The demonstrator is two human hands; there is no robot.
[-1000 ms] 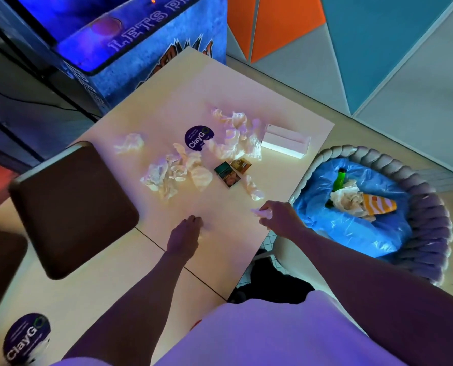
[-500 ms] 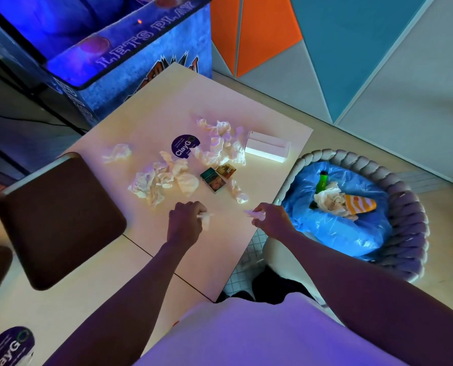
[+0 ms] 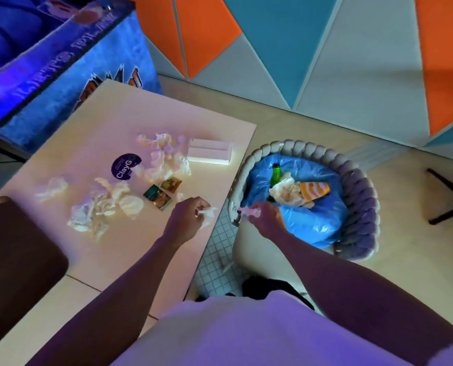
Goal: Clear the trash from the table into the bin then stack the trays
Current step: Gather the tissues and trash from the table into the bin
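Crumpled white tissues [image 3: 102, 207] lie scattered over the pale table [image 3: 109, 122], with a second heap [image 3: 164, 157] further back and one loose wad [image 3: 52, 188] at the left. My left hand [image 3: 187, 220] holds a small tissue scrap [image 3: 206, 212] near the table's right edge. My right hand [image 3: 266, 220] pinches another scrap [image 3: 250, 211] over the rim of the bin [image 3: 362, 196], which is lined with a blue bag [image 3: 317, 223]. A dark brown tray [image 3: 16, 260] sits at the table's left.
Two small snack packets [image 3: 162, 194] and a white box [image 3: 210, 154] lie on the table, beside a round purple sticker [image 3: 125, 166]. The bin holds a green bottle [image 3: 275, 175], tissue and an orange striped cone [image 3: 313, 191]. An arcade machine [image 3: 61, 64] stands behind the table.
Both hands have moved right toward the bin, each carrying a tissue scrap. The left hand lifted its scrap off the table; the right hand now reaches over the bin's rim.
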